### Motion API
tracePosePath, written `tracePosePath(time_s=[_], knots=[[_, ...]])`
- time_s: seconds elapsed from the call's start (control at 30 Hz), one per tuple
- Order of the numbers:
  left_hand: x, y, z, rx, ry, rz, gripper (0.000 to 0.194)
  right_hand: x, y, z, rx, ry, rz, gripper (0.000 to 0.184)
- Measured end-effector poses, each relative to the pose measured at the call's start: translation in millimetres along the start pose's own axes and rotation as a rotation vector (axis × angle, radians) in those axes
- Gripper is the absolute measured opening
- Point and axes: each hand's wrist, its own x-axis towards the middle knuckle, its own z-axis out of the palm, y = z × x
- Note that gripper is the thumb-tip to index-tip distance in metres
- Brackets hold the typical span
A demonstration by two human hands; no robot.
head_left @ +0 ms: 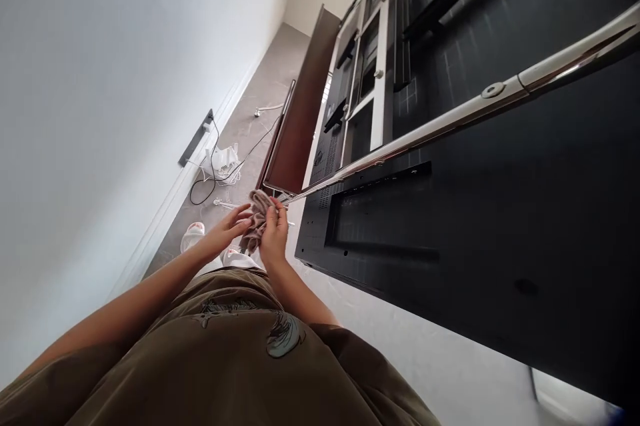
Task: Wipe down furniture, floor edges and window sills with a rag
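A crumpled pinkish-brown cloth (258,218) is bunched between my two hands, in front of my waist. My right hand (275,231) grips it from the right, with the fingers bent over its edge. On the other side, my left hand (231,231) has its thumb and fingertips against the cloth, the fingers fairly straight. Just beyond the cloth is the near end of a dark red-brown panel (305,119), beside a shiny metal rail (425,123).
A large black panel with a metal frame (500,213) fills the right side. Along the white wall (125,79) at left lie a dark power strip (196,138), a black cable (250,151) and a white bundle (225,163). White slippers (193,236) are on my feet.
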Motion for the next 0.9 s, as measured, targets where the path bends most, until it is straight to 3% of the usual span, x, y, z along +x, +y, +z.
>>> tracePosePath(time_s=[0.1, 0.2, 0.27, 0.4, 0.47, 0.57, 0.67, 0.77, 0.83, 0.9], knots=[[23, -8, 27.9, 0.131, 0.025, 0.036, 0.055, 38, -5, -37, -0.13, 0.097, -0.224, 0.036], [45, 2, 45.2, 0.268, 0.083, 0.187, 0.045, 67, -22, -62, -0.274, 0.013, -0.384, 0.031], [60, 18, 49.3, 0.341, 0.097, 0.304, 0.043, 78, -32, -70, -0.365, -0.13, -0.431, 0.029], [90, 38, 49.7, 0.455, -0.106, 0.308, 0.043, 90, -31, -78, -0.491, -0.352, -0.493, 0.029], [103, 36, 50.9, 0.533, -0.16, 0.273, 0.04, 96, -22, -86, -0.529, -0.375, -0.515, 0.031], [123, 26, 53.7, 0.656, -0.14, 0.257, 0.032, 102, -11, -100, -0.579, -0.332, -0.491, 0.041], [143, 18, 51.5, 0.65, -0.057, 0.233, 0.036, 103, -4, -112, -0.626, -0.2, -0.443, 0.04], [161, 13, 40.7, 0.379, 0.153, 0.241, 0.039, 106, 10, -117, -0.7, -0.05, -0.514, 0.039], [170, 8, 29.1, 0.159, 0.326, 0.284, 0.039, 110, 25, -117, -0.789, -0.165, -0.553, 0.043], [176, 1, 16.3, 0.013, 0.443, 0.289, 0.039, 114, 39, -115, -0.889, -0.376, -0.534, 0.046]])
